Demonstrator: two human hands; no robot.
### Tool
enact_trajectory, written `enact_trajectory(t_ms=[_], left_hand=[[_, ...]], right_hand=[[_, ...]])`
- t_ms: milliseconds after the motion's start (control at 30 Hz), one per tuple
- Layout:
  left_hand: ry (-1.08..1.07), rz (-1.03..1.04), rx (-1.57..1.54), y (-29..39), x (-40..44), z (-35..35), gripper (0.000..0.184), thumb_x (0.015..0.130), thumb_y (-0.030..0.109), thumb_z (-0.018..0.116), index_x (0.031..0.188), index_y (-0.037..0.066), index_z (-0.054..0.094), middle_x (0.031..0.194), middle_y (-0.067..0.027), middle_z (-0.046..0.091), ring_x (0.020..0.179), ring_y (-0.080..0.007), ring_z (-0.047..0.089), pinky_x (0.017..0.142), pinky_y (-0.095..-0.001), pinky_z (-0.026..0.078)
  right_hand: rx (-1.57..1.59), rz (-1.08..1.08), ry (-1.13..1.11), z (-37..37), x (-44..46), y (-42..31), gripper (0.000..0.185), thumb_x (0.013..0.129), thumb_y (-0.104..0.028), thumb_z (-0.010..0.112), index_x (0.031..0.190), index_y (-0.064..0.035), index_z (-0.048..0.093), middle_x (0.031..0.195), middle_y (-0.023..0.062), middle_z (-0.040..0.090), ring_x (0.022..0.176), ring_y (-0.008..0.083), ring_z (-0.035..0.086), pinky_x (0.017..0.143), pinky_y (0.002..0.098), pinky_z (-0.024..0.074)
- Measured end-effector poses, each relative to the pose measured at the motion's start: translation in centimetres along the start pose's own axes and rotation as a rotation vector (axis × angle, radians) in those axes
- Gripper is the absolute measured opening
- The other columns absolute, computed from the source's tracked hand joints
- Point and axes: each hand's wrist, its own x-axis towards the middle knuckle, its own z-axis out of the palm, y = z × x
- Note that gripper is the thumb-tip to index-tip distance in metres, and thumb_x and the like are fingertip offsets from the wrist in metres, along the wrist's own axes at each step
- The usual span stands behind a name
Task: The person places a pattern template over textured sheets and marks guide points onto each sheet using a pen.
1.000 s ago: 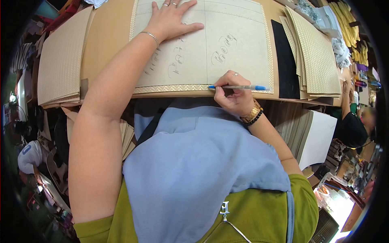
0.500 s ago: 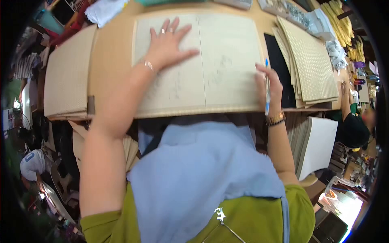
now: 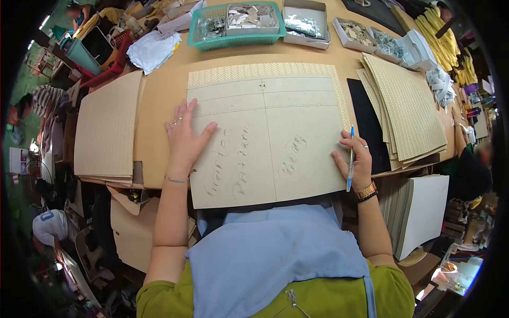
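A grey card template [image 3: 254, 153] with handwriting and ruled lines lies on a cream woven-textured sheet [image 3: 313, 69], which shows along the back and right edges. The template's near edge juts past the table's front edge. At its left edge rests my left hand [image 3: 188, 135], fingers spread, holding nothing. My right hand [image 3: 356, 159] is at the template's right edge, with a blue pen [image 3: 351, 164] held upright between its fingers.
Textured sheets are stacked at the left [image 3: 106, 127] and right [image 3: 405, 106], with a black piece [image 3: 366, 116] beside the right stack. Behind stand a green basket [image 3: 238, 41], boxes of small parts [image 3: 306, 24] and a white cloth [image 3: 152, 50]. Other people are at both sides.
My left hand has moved from on top of the template to its left edge. The right hand has gone from the near edge to the right edge with the pen. Template and sheet now sit askew.
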Motion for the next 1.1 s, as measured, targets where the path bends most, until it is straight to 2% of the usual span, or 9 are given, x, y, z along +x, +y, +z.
enact_trajectory(t_ms=[100, 300, 400, 500, 567, 767, 900, 967, 1100], left_hand=[[-0.005, 0.042, 0.037, 0.6, -0.2, -0.5, 0.079, 0.08, 0.043, 0.074, 0.144, 0.011, 0.041, 0.15, -0.0212, 0.038, 0.143, -0.0349, 0.029, 0.114, -0.0588, 0.019], [0.142, 0.12, -1.127, -2.3, 0.8, 0.2, 0.059, 0.09, 0.008, 0.065, 0.143, 0.001, 0.04, 0.144, -0.0146, 0.046, 0.131, -0.0252, 0.046, 0.108, -0.0351, 0.04], [-0.094, -0.204, -1.491, -2.0, 0.8, -1.5, 0.053, 0.091, 0.002, 0.06, 0.141, -0.002, 0.041, 0.142, -0.0146, 0.048, 0.128, -0.0249, 0.049, 0.105, -0.0351, 0.043], [-0.172, -0.296, -1.513, -4.5, 1.7, -0.5, 0.052, 0.091, 0.004, 0.06, 0.14, 0.0, 0.043, 0.14, -0.0143, 0.049, 0.127, -0.0256, 0.05, 0.104, -0.0365, 0.045], [0.116, -0.296, -1.52, -5.8, 1.8, 0.2, 0.046, 0.095, 0.012, 0.056, 0.139, 0.001, 0.044, 0.138, -0.0129, 0.052, 0.126, -0.0266, 0.051, 0.104, -0.0406, 0.045], [-0.053, -0.103, -2.21, -11.0, 1.8, -0.8, 0.043, 0.101, 0.028, 0.047, 0.137, 0.004, 0.05, 0.138, -0.0122, 0.054, 0.129, -0.0298, 0.049, 0.109, -0.0512, 0.038], [0.282, -0.418, -2.122, -9.1, 2.2, -1.6, 0.042, 0.101, 0.029, 0.047, 0.136, 0.005, 0.052, 0.14, -0.0125, 0.053, 0.13, -0.0303, 0.048, 0.111, -0.0513, 0.036], [0.274, -0.425, -2.147, -8.4, 2.0, -1.8, 0.042, 0.101, 0.029, 0.047, 0.135, 0.005, 0.052, 0.14, -0.0122, 0.053, 0.13, -0.0302, 0.048, 0.11, -0.0513, 0.036], [-0.033, -0.117, -2.237, -12.5, 2.1, 0.0, 0.043, 0.101, 0.03, 0.047, 0.136, 0.004, 0.052, 0.14, -0.0122, 0.052, 0.131, -0.0301, 0.047, 0.111, -0.0508, 0.036]], right_hand=[[0.002, 0.009, -0.003, 0.0, 0.0, 0.0, 0.036, 0.071, 0.0, 0.08, 0.104, -0.0023, 0.064, 0.115, 0.0163, 0.067, 0.111, 0.0266, 0.06, 0.094, 0.0354, 0.0511], [0.04, 0.053, 0.001, -0.1, -0.2, 0.1, 0.027, 0.079, 0.001, 0.073, 0.105, -0.002, 0.065, 0.117, 0.0165, 0.066, 0.11, 0.0252, 0.06, 0.094, 0.035, 0.0505], [0.035, 0.112, 0.138, 0.5, -0.3, 0.6, 0.018, 0.087, 0.0, 0.065, 0.105, -0.0014, 0.065, 0.116, 0.0163, 0.065, 0.109, 0.0251, 0.061, 0.096, 0.0345, 0.0485], [-0.058, 0.168, 0.249, 1.0, 0.0, 1.1, 0.014, 0.092, -0.001, 0.059, 0.105, -0.0012, 0.065, 0.114, 0.0163, 0.065, 0.108, 0.0255, 0.061, 0.097, 0.0341, 0.0468], [-0.11, 0.168, 0.283, 1.2, 0.4, 1.8, 0.014, 0.094, -0.003, 0.058, 0.106, -0.0014, 0.065, 0.112, 0.0163, 0.065, 0.107, 0.0272, 0.06, 0.096, 0.0344, 0.0467], [-0.191, 0.089, 0.132, 1.8, 2.4, -1.0, 0.016, 0.083, -0.004, 0.069, 0.096, -0.0038, 0.061, 0.092, 0.0128, 0.066, 0.089, 0.0281, 0.064, 0.079, 0.0375, 0.0511], [0.055, 0.204, -0.034, 2.2, 4.3, -2.6, 0.017, 0.08, -0.006, 0.071, 0.084, -0.0055, 0.055, 0.079, 0.0152, 0.063, 0.072, 0.0321, 0.063, 0.064, 0.0382, 0.0501], [0.041, 0.037, 0.07, -0.4, 6.2, -2.6, 0.013, 0.082, -0.006, 0.069, 0.086, -0.0051, 0.056, 0.078, 0.0138, 0.063, 0.073, 0.0282, 0.064, 0.067, 0.0366, 0.0503], [-0.219, -0.126, 0.389, -12.7, 11.4, -0.7, 0.008, 0.089, -0.012, 0.063, 0.091, -0.0051, 0.06, 0.076, 0.0065, 0.061, 0.074, 0.0124, 0.059, 0.074, 0.0322, 0.0491]])
